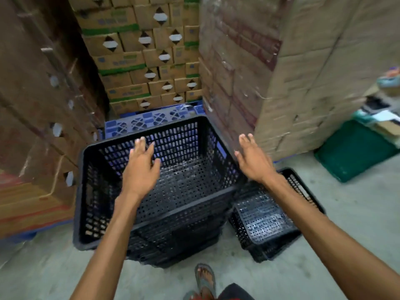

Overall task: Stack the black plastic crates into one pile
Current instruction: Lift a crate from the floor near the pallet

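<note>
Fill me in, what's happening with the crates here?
A person is stacking black crates on a warehouse floor. The pile stands in front of them, and the top crate sits empty. Both hands are open and hold nothing: the left hand hovers over the crate, the right hand by its right rim. Another black crate sits on the floor, right of the pile.

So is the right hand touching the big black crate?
Cannot tell: in the head view the right hand hovers open beside the top crate's right rim.

Bare forearms, no sleeves; grey flip-flop (205, 278) on one foot; dark garment (236, 292) at the knee
</note>
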